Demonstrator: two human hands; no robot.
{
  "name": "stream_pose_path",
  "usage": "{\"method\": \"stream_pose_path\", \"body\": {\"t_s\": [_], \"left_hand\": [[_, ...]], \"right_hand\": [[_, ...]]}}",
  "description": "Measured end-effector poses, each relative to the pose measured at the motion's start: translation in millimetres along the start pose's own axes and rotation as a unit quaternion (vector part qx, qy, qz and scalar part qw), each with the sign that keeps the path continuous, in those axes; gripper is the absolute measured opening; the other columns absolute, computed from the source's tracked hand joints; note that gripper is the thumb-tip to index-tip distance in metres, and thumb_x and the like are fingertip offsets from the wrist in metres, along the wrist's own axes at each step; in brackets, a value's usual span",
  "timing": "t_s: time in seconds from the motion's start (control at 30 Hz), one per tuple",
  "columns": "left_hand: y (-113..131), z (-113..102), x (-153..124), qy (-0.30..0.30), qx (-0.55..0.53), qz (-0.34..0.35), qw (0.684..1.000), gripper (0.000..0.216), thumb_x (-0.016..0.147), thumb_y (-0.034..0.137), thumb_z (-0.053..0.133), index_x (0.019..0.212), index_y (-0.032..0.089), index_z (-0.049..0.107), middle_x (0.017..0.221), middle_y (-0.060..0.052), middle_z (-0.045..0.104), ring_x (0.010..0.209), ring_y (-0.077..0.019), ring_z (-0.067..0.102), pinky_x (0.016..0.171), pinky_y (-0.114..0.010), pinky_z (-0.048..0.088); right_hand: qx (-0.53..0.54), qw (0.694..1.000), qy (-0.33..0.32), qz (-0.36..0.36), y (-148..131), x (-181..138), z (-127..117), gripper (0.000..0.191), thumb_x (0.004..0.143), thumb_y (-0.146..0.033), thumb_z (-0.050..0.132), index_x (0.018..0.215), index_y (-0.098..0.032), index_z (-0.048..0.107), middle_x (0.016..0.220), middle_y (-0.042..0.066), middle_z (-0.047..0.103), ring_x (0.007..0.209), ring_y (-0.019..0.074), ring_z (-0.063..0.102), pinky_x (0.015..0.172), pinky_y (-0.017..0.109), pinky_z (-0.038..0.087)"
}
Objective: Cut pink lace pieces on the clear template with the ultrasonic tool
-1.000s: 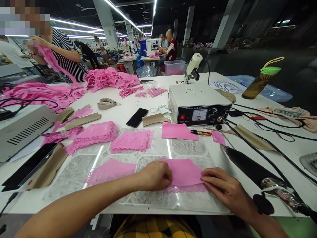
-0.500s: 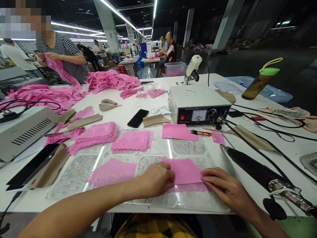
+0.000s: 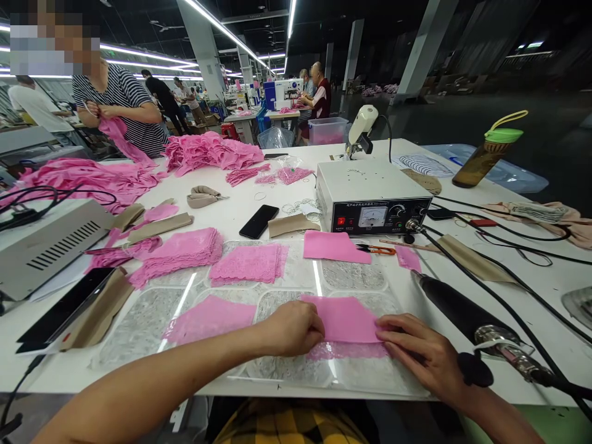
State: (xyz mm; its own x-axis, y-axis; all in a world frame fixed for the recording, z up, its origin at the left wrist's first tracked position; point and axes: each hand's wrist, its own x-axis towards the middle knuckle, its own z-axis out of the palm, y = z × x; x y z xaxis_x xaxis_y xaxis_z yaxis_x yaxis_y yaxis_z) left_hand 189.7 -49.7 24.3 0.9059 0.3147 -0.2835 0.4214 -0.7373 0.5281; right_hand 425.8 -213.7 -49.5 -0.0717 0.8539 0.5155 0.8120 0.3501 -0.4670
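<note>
A pink fabric piece lies on a strip of pink lace near the table's front edge, over a clear patterned mat. My left hand is curled, fingertips pinching the piece's left edge. My right hand rests on its right edge with fingers bent and pressing down. Another pink lace piece lies just left of my left hand.
Behind stand stacks of pink lace, a white control box, a black handheld tool with cable, a phone, small scissors and a bottle. A person in a striped shirt handles pink cloth at far left.
My hands stay on the pink piece with hardly any shift. The person at far left has lowered the pink cloth. The view has tilted slightly.
</note>
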Motion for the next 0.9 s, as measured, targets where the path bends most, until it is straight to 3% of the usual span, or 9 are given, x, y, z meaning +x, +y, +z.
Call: {"method": "stream_pose_path", "body": {"t_s": [0.3,0.57,0.9], "left_hand": [[3.1,-2.0,4.8,-0.015,-0.033,-0.045,0.998,0.019,0.07,0.006,0.058,0.07,0.016,0.074,0.074,-0.001,0.072,0.066,-0.0141,0.061,0.06,-0.02,0.041],[7.1,-4.4,4.5,-0.009,-0.05,-0.055,0.997,0.022,0.067,0.007,0.054,0.063,0.017,0.072,0.062,0.001,0.065,0.057,-0.0117,0.054,0.056,-0.021,0.036],[9.3,-3.7,7.4,0.002,-0.057,-0.068,0.996,0.021,0.065,0.008,0.054,0.059,0.018,0.071,0.056,0.002,0.061,0.053,-0.0104,0.048,0.053,-0.02,0.035]], "right_hand": [[0.002,1.0,0.007,0.006,-12.9,14.2,-9.4,0.016,0.091,-0.022,0.058,0.091,-0.024,0.074,0.096,0.007,0.072,0.09,0.0182,0.071,0.076,0.026,0.061],[0.029,0.998,-0.029,0.051,-13.2,14.0,-11.9,0.019,0.092,-0.026,0.056,0.093,-0.024,0.075,0.099,0.009,0.072,0.092,0.0196,0.07,0.077,0.028,0.061],[0.039,0.997,-0.007,0.059,-6.7,8.3,-5.0,0.018,0.091,-0.024,0.057,0.091,-0.025,0.075,0.098,0.007,0.072,0.093,0.0196,0.069,0.078,0.029,0.06]]}}
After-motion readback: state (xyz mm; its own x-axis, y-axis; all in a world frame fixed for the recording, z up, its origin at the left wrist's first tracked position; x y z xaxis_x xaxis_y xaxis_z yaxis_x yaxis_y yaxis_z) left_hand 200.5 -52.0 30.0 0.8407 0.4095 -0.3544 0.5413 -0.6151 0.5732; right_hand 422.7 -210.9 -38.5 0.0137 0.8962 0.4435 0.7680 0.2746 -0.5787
